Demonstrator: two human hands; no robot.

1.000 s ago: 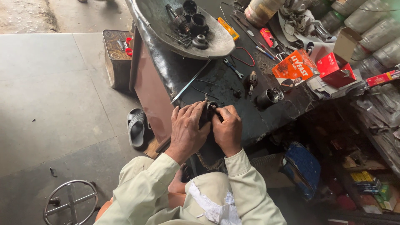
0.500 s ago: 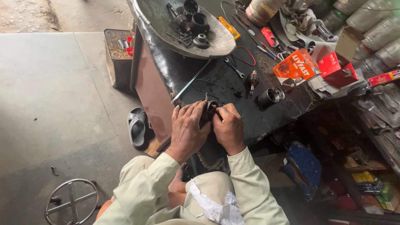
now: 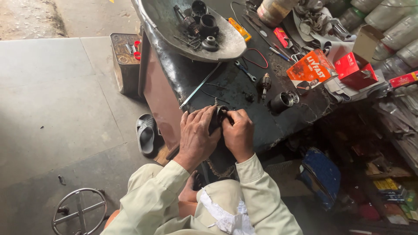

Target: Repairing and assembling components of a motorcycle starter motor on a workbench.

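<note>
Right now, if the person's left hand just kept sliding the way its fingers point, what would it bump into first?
The left hand already wraps the small dark part. Past that, its fingers aim up-right, so probably the small brush-tipped tool on the bench top, though depth is unclear.

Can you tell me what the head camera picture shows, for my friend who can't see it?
A person's left hand and right hand together grip a small black round part at the edge of a dark, greasy workbench. Behind it sit a metal tray of black parts, a wrench and an orange packet.
</note>
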